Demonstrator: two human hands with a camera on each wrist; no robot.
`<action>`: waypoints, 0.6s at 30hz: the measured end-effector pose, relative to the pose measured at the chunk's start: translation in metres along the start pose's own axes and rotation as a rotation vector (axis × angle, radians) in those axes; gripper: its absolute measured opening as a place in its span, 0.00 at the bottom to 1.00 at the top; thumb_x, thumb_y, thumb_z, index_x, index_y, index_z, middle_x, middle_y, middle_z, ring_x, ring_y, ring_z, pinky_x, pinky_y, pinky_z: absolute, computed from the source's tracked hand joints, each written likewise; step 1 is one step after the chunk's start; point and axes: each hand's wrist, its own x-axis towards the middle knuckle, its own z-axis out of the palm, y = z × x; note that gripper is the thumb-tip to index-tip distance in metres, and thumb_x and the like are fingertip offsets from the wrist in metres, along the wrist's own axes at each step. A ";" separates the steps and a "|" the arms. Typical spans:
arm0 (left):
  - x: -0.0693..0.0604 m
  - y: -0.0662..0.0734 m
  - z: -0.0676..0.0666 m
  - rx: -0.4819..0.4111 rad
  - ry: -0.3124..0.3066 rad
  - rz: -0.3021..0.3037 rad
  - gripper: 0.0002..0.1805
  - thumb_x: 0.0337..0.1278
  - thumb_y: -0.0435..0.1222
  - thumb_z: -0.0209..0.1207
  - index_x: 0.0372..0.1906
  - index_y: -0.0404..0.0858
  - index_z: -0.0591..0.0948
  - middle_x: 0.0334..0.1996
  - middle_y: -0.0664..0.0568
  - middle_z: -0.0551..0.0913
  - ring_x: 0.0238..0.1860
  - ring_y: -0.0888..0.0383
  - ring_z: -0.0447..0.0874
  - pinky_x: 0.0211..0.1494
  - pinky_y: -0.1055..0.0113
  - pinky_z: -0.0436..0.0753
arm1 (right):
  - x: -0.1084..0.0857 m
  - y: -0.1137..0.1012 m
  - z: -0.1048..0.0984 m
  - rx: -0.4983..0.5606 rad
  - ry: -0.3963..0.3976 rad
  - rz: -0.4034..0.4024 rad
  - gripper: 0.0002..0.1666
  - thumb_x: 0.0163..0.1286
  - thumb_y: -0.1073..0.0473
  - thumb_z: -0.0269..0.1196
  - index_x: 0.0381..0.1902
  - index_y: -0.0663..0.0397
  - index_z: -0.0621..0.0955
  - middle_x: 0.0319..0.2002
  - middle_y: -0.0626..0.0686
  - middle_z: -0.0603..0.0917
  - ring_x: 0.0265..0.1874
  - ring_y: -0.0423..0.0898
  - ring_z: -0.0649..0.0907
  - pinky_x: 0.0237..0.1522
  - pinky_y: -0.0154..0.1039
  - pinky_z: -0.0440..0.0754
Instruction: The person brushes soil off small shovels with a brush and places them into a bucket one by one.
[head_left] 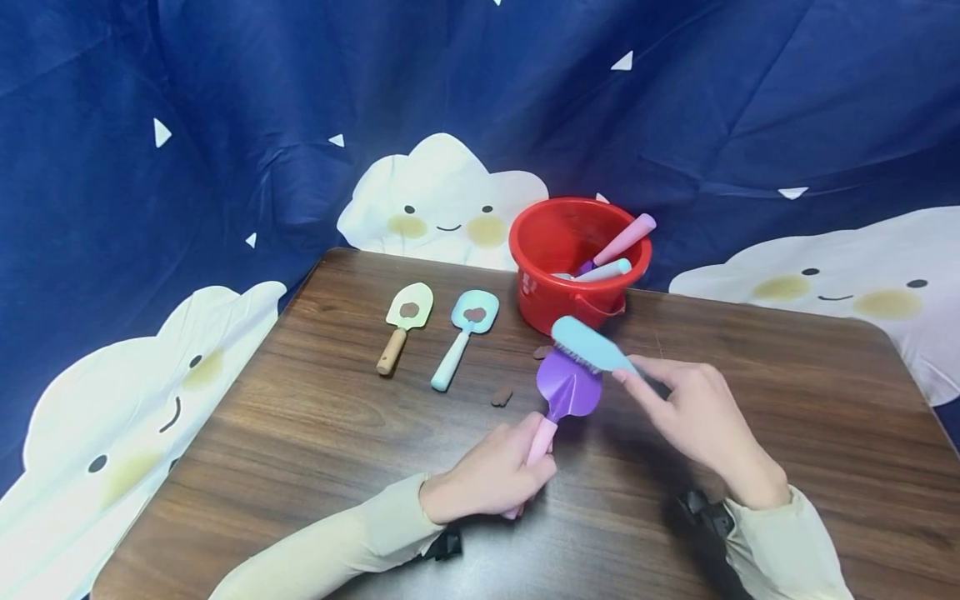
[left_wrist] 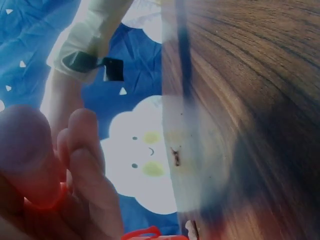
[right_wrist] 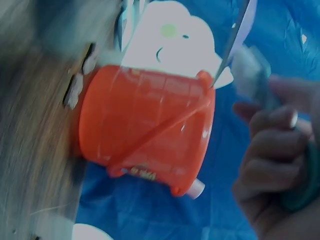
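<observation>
My left hand point(head_left: 498, 471) grips the pink handle of a small purple shovel point(head_left: 570, 379), its blade raised over the table. With my right hand point(head_left: 693, 408) I hold a light blue brush point(head_left: 588, 342), bristles down against the upper part of the purple blade. In the right wrist view, my right hand point(right_wrist: 275, 160) has its fingers curled round the brush handle, and the brush head point(right_wrist: 252, 72) is blurred. The left wrist view shows curled fingers of my left hand point(left_wrist: 87, 155); the blade is out of sight there.
Behind the brush stands a red bucket point(head_left: 551, 304) with a pink-handled tool point(head_left: 626, 239) and others inside. Left of it lie a pale green shovel point(head_left: 411, 298) and a light blue shovel point(head_left: 452, 360). Small brown pieces point(head_left: 502, 397) lie on the wooden table point(head_left: 300, 400).
</observation>
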 end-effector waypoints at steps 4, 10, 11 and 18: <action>0.002 0.002 0.000 -0.020 0.001 -0.020 0.06 0.56 0.35 0.50 0.38 0.42 0.69 0.13 0.56 0.72 0.05 0.65 0.73 0.10 0.67 0.77 | -0.005 -0.011 0.001 0.003 -0.045 -0.129 0.19 0.58 0.55 0.70 0.48 0.53 0.86 0.40 0.51 0.89 0.40 0.48 0.88 0.39 0.46 0.85; 0.001 0.001 0.000 -0.050 -0.004 -0.034 0.05 0.56 0.34 0.50 0.38 0.42 0.68 0.12 0.56 0.73 0.05 0.64 0.73 0.09 0.66 0.76 | -0.009 -0.019 0.001 -0.028 -0.122 -0.183 0.21 0.58 0.52 0.70 0.49 0.53 0.85 0.43 0.51 0.89 0.44 0.47 0.88 0.42 0.46 0.86; 0.001 0.001 0.000 -0.057 -0.004 -0.034 0.05 0.56 0.34 0.51 0.38 0.42 0.68 0.12 0.56 0.73 0.05 0.63 0.73 0.09 0.65 0.76 | -0.009 -0.019 0.001 -0.033 -0.118 -0.187 0.21 0.58 0.52 0.70 0.49 0.53 0.85 0.43 0.51 0.89 0.43 0.48 0.88 0.41 0.46 0.86; -0.002 0.001 0.001 -0.059 0.014 -0.032 0.05 0.54 0.32 0.50 0.36 0.42 0.69 0.11 0.56 0.74 0.05 0.64 0.72 0.07 0.65 0.75 | -0.005 -0.006 0.000 -0.072 -0.019 -0.108 0.20 0.58 0.52 0.69 0.47 0.54 0.86 0.36 0.54 0.90 0.34 0.52 0.89 0.32 0.48 0.82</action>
